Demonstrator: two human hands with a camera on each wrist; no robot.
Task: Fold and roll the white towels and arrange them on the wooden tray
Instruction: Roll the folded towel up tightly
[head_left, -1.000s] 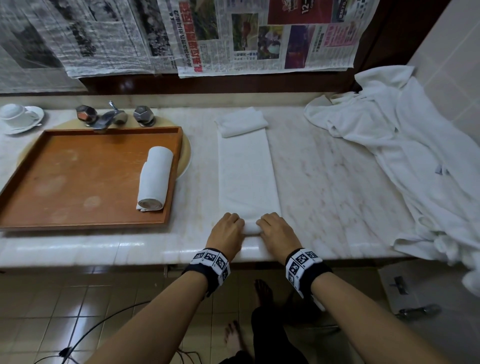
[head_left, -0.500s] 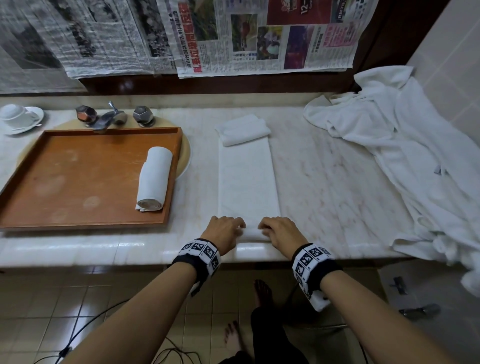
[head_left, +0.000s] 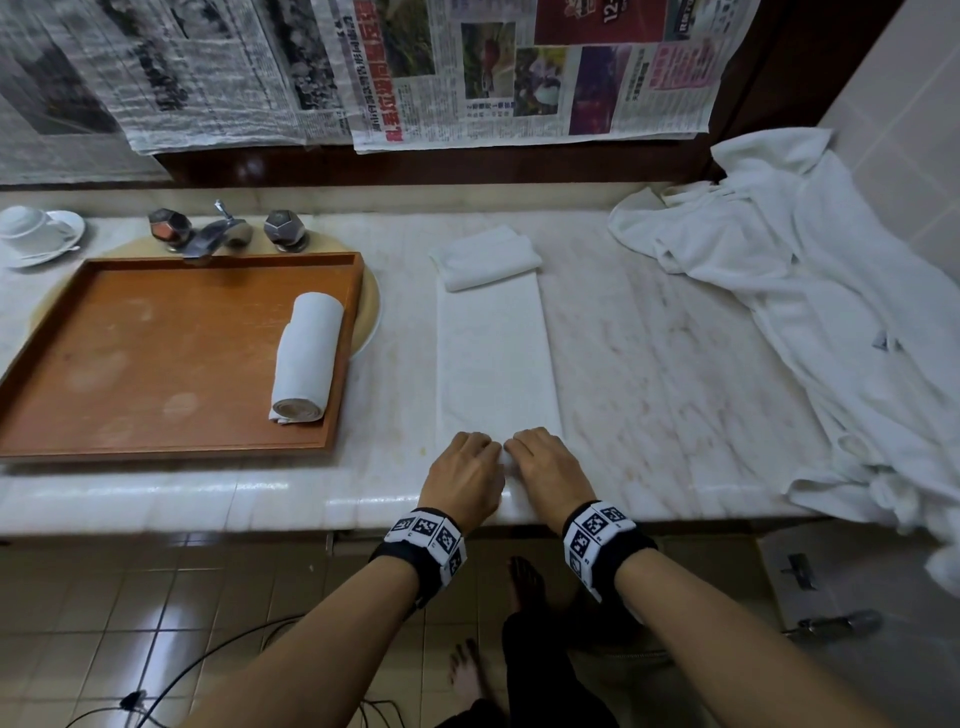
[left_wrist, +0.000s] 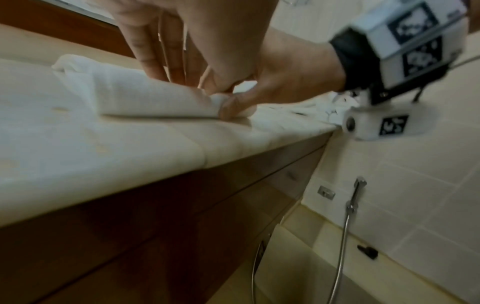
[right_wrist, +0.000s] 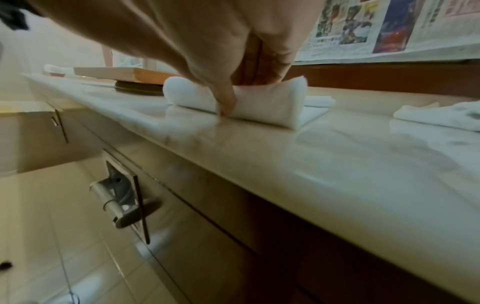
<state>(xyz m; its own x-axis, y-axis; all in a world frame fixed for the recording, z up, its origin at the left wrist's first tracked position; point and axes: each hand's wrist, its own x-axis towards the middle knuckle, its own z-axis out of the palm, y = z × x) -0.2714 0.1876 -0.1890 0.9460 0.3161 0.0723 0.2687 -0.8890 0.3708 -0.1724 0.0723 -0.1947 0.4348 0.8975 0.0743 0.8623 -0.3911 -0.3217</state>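
Both hands have a grip on the near end of the long white folded towel (head_left: 496, 358): the left hand (head_left: 462, 475) and right hand (head_left: 550, 470) sit side by side at the front edge of the pale marble worktop (head_left: 675, 364), fingers curled over the small roll that's started there, thumbs tucked behind it. The right wrist view shows that roll pinched under the fingers (right_wrist: 262, 67).

The rest of the towel lies flat, running straight away from the person. A small folded white towel (head_left: 485, 257) lies over its far end.

Off to the left, the wooden tray (head_left: 104, 364) holds one finished rolled white towel (head_left: 306, 358) against its right wall. A crumpled white bathrobe (head_left: 810, 291) is heaped at the right.
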